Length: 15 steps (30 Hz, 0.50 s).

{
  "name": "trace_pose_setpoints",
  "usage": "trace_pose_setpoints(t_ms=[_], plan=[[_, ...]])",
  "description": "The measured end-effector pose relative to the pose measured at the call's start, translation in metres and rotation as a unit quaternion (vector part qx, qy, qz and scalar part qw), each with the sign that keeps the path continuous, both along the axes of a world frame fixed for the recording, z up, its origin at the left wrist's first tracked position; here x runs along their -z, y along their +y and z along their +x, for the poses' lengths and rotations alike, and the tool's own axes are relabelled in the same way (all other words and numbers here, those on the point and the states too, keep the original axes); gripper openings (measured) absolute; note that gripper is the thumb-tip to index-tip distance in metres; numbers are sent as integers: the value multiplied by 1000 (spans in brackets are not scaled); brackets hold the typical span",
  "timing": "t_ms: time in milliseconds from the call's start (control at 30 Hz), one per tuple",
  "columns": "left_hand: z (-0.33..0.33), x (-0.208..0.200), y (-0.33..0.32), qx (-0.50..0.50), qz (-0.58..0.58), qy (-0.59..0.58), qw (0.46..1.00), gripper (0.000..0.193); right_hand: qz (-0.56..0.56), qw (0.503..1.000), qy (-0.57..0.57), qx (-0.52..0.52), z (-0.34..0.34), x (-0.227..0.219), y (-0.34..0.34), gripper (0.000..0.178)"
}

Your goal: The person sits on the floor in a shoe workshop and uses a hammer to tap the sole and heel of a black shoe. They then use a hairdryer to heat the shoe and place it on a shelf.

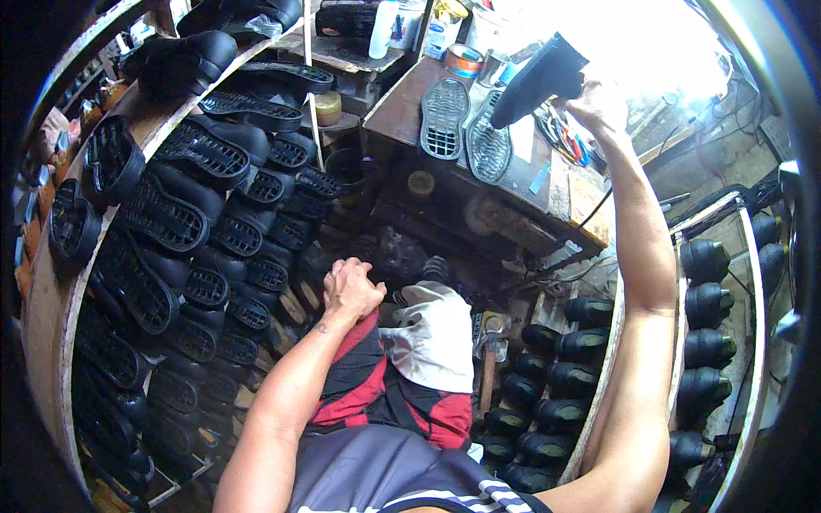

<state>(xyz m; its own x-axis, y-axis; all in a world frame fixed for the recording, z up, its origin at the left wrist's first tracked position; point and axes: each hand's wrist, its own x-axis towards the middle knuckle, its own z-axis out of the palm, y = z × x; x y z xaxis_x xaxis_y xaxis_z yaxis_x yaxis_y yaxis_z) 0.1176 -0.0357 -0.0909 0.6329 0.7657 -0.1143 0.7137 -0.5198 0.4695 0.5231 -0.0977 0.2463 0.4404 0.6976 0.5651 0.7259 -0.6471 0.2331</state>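
Note:
At the upper right my right hand is raised and closed on a black shoe, gripping it at its right edge. The shoe is tilted above the workbench, and strong light behind it washes out its details. Two black shoe soles lie on the bench with their open, gridded insides up: the left sole in full view, and the right sole partly covered by the raised shoe. My left hand rests on my knee, holding nothing, its fingers loosely bent and apart.
The wooden workbench carries an orange-rimmed tin and a tangle of coloured handles. On the left, a rack bears many black soles and shoes. Black shoes fill more racks on the right. A white cloth covers part of my lap.

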Motion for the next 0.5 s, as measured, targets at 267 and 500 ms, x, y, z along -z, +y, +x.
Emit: trace_pose_setpoints(t_ms=[267, 500], plan=[[-1, -4, 0, 11, -5, -7, 1000, 51, -61, 991, 122, 16, -41, -10, -29, 85], [-1, -8, -2, 7, -2, -7, 1000, 50, -31, 995, 83, -40, -54, 0, -52, 70]])
